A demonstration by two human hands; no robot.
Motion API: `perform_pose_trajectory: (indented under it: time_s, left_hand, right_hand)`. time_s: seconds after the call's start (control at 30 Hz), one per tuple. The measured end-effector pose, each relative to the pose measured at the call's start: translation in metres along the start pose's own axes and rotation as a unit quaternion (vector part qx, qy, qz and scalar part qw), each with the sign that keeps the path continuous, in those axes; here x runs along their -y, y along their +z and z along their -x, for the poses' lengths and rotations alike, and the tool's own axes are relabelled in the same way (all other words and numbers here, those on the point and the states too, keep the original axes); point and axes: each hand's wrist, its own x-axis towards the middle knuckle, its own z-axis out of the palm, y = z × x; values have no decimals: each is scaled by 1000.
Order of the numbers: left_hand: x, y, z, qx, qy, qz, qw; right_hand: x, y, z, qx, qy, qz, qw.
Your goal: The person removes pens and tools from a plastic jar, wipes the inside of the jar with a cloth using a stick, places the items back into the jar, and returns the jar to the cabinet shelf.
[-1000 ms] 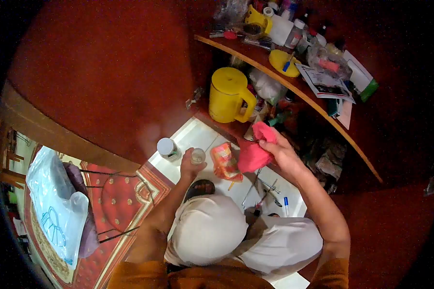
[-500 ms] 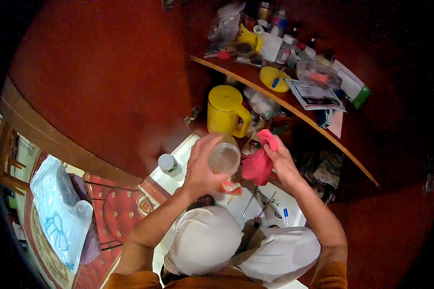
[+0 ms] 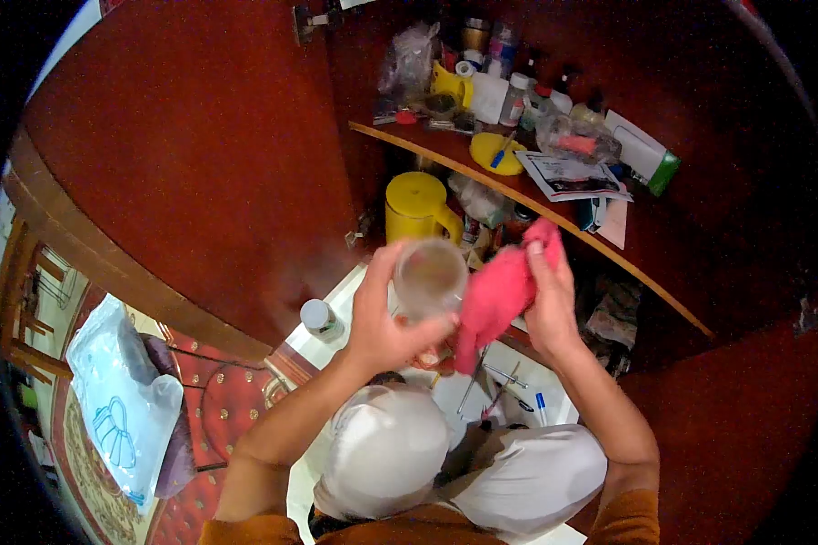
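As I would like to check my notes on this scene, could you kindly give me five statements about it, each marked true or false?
1. The left hand holds a clear container. True.
2. The right hand holds a blue cloth. False: it holds a pink cloth.
3. The yellow jug stands below the shelf. True.
4. The lidded jar lies on the shelf. False: it stands on the white floor.
5. Each hand holds something. True.
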Motion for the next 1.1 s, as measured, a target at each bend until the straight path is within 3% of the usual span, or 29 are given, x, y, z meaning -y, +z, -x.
perform_pose_trajectory:
  time_s: [0.07,0.13,0.17,0.2,0.37,0.47,0.53,0.67,0.73,0.8,0.93,1.0,1.07,1.1]
  left_hand:
    - [-4,12,-11,-15,-151,191,970]
    - [-14,29,-20,-12,-151,262,953]
    - [-19,40,-27,-13,-145,292,945]
    - [-23,50,-32,-13,-140,322,936]
    - [-30,65,-42,35,-133,391,910]
    - [-42,64,-51,24,-110,335,935]
    - [-48,65,-64,-17,-79,257,963]
    - [-57,58,-93,-108,-112,212,965]
    - [-50,62,-98,-91,-101,190,972]
    - [-51,70,-98,-77,-71,184,977]
    - [-48,68,-109,34,-5,329,944]
    - [-48,67,-106,89,-127,417,896]
    - [-33,64,-100,158,-232,500,819]
    - [-36,63,-97,150,-220,486,833]
  right_hand:
    - [20,12,10,49,-78,-19,996]
    - [30,30,24,125,-178,6,976]
    - [13,21,19,167,-164,134,963]
    - [36,51,37,128,-278,281,910]
    - [47,31,29,154,-229,198,941]
    - [23,21,22,144,-66,-16,987]
    - [23,21,24,126,-78,24,989]
    - [26,29,40,117,-173,134,969]
    - [26,28,42,126,-226,207,943]
    - [31,22,40,106,-189,162,963]
    - [39,4,34,105,-150,45,982]
    - [42,-4,31,89,-129,35,987]
    - [44,-11,31,51,-146,125,980]
    - [51,-14,31,49,-144,168,974]
